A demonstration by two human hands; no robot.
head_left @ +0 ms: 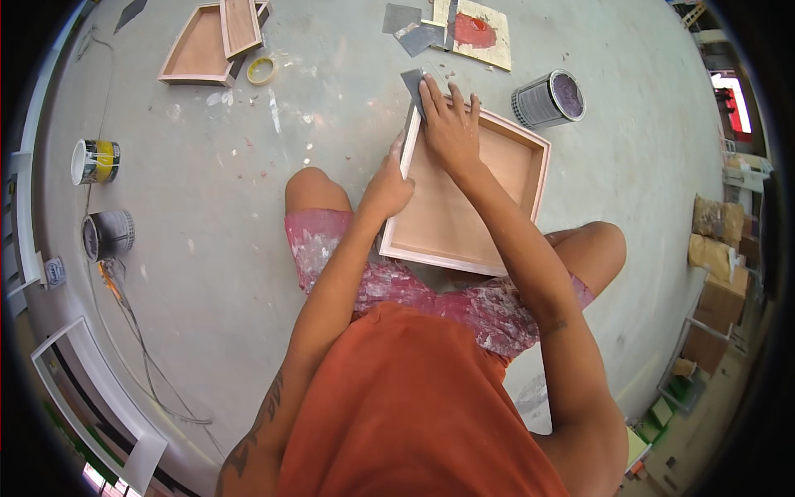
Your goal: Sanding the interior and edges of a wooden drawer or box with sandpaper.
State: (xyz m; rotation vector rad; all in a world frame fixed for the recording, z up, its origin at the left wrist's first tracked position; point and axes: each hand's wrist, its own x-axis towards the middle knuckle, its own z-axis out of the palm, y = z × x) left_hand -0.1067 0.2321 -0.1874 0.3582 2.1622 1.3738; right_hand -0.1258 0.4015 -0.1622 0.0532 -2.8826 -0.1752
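Observation:
A shallow open wooden drawer box (pixel 447 251) rests tilted across my lap, its inside facing up. My left hand (pixel 387 189) is wrapped round its left wall, thumb toward the inside. My right hand (pixel 451 132) reaches over the box to the far left corner. Its fingers press a folded piece of grey sandpaper (pixel 410 84) against the rim there, with the index finger along the sheet and the other fingers a little spread. Part of the sheet is hidden under that hand. A dark strip shows beside my left fingertips; I cannot make out what it is.
Beyond the box lie grey sandpaper pieces (pixel 402 18) and a board with red paste (pixel 495 45). A paint can (pixel 542 101) stands at the far right. Two wooden boxes (pixel 195 50) and a tape roll (pixel 262 71) lie far left. Cans (pixel 108 234) and cables (pixel 145 352) are at left.

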